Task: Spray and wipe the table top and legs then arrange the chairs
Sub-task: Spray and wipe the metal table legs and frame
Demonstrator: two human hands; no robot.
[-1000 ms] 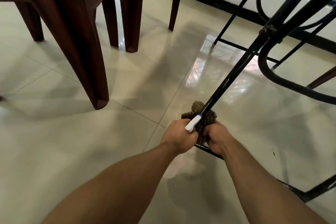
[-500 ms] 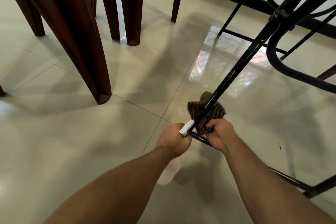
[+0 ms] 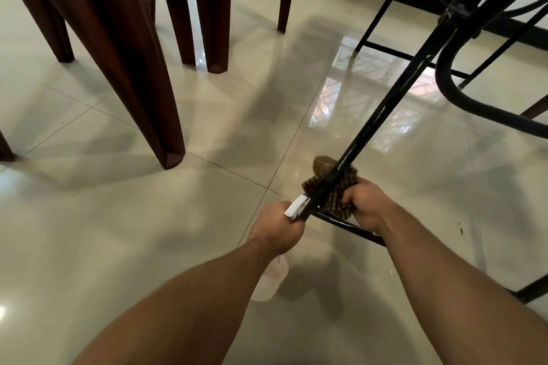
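A black metal table leg (image 3: pixel 382 109) slants down from the upper right to its foot near my hands. My right hand (image 3: pixel 366 207) grips a brown checked cloth (image 3: pixel 335 190) wrapped around the lowest part of that leg. My left hand (image 3: pixel 277 227) holds a spray bottle; its white nozzle (image 3: pixel 296 207) pokes out beside the leg, and its pale body (image 3: pixel 271 278) hangs below my wrist. A low black crossbar (image 3: pixel 347 225) runs right from the leg's foot.
Dark brown plastic chairs (image 3: pixel 133 53) stand at the left and upper middle on the glossy cream tiled floor (image 3: pixel 118 231). More black table legs and a curved black frame (image 3: pixel 462 89) fill the upper right. A white wall with a black skirting runs along the back.
My right hand has slid the cloth slightly to the right and down along the base of the leg. My left hand with the bottle has drawn back a little.
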